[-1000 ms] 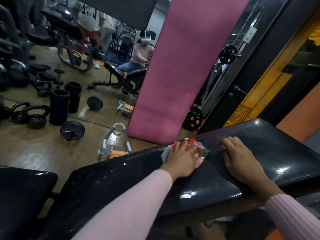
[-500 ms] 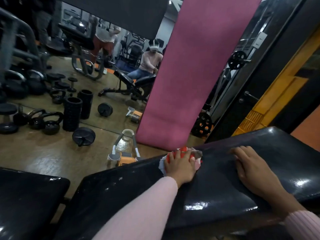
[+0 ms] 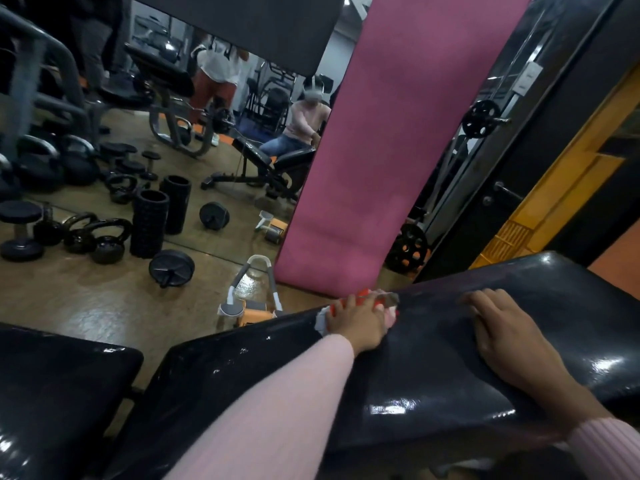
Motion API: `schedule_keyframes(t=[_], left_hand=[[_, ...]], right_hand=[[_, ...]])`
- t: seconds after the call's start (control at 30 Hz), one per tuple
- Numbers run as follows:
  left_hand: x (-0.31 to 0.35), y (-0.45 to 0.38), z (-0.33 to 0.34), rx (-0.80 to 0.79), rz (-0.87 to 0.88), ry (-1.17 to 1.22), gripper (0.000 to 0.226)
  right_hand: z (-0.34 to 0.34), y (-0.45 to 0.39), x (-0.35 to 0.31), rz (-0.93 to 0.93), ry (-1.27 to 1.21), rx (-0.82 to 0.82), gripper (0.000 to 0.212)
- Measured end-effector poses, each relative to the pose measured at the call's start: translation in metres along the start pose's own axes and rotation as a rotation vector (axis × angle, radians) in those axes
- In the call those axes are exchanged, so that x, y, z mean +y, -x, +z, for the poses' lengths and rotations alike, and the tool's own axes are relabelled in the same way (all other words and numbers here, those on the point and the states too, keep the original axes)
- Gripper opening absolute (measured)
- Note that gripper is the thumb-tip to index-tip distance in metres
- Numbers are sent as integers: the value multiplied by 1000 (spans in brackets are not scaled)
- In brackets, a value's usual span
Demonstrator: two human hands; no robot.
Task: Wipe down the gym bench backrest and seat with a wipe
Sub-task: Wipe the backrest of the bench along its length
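The black glossy backrest [image 3: 433,368] runs from lower left to upper right, with wet streaks on it. The black seat pad [image 3: 52,393] lies at the lower left, apart from it. My left hand [image 3: 358,322] presses a red, white and pink wipe [image 3: 390,300] flat onto the backrest's far edge, fingers spread over it. Most of the wipe is hidden under the hand. My right hand [image 3: 509,334] rests flat on the backrest to the right, holding nothing.
A pink mat [image 3: 381,150] leans against a wall mirror just beyond the bench. On the floor sit an orange and white device [image 3: 249,301], a weight plate [image 3: 171,268], foam rollers [image 3: 149,223] and kettlebells [image 3: 104,244]. A black door [image 3: 502,192] stands to the right.
My left hand has slid the wipe away from me to the backrest's far edge and a little left. My right hand has stayed flat in place.
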State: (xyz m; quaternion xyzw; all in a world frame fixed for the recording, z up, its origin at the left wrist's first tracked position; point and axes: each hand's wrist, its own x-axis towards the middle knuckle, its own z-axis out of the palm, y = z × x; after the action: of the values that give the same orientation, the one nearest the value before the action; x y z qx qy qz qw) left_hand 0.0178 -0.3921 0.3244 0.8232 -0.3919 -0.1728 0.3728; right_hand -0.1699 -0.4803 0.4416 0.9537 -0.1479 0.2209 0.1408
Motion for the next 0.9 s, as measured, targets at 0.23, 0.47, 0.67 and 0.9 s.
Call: schedule_keyframes(t=[0.23,0.47,0.67,0.9], left_hand=[[8,56,12,43,46,-88,49],[-7,2,3,-52,32,-92,53],[-21,26,11,-24,37,-174,54],[-29,-21,-3,-68,-37,-44,60]], right_hand=[[2,-1,5,10,17,-43,24],[9,-12,-5,-129,176,-241,12],[27,-26,-11,23,53,-312,20],[34,-26,-16,-5,114,-273,10]])
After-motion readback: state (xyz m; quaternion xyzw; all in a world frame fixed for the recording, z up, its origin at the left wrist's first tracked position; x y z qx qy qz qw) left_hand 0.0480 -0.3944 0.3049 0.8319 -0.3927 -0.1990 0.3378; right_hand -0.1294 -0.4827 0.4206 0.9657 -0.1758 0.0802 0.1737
